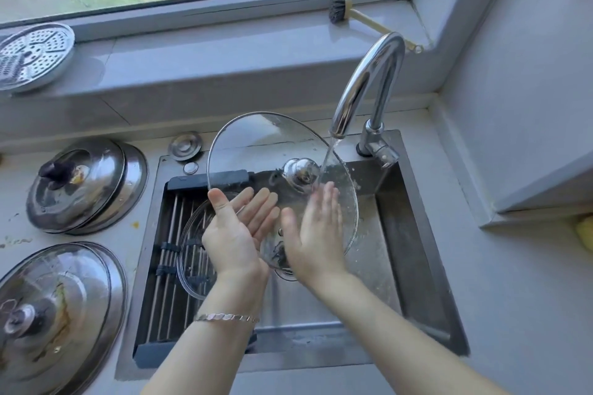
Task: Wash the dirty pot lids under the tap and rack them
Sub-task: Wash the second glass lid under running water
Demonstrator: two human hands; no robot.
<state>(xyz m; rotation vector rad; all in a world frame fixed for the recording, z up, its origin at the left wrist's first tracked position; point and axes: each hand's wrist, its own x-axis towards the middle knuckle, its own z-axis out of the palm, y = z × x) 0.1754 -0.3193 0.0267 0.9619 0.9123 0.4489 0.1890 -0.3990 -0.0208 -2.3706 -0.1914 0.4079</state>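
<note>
A large glass lid (256, 144) with a steel knob (300, 171) is tilted over the sink (414, 234), and water from the tap (369, 83) runs onto it beside the knob. My left hand (237, 228) holds its left rim, thumb on the edge and fingers stretched under the glass. My right hand (313, 234) lies flat on the lid's upper face, fingertips in the stream. A second glass lid (192, 253) lies on the roll-up rack (163, 234) over the sink's left half. Stained steel lids sit stacked on the counter at the left (86, 186) and at the near left (61, 308).
A perforated steamer plate (32, 54) leans on the windowsill at the far left. A dish brush (340, 9) lies on the sill behind the tap. A sink plug (185, 146) rests on the counter above the rack. A wall corner juts out at the right.
</note>
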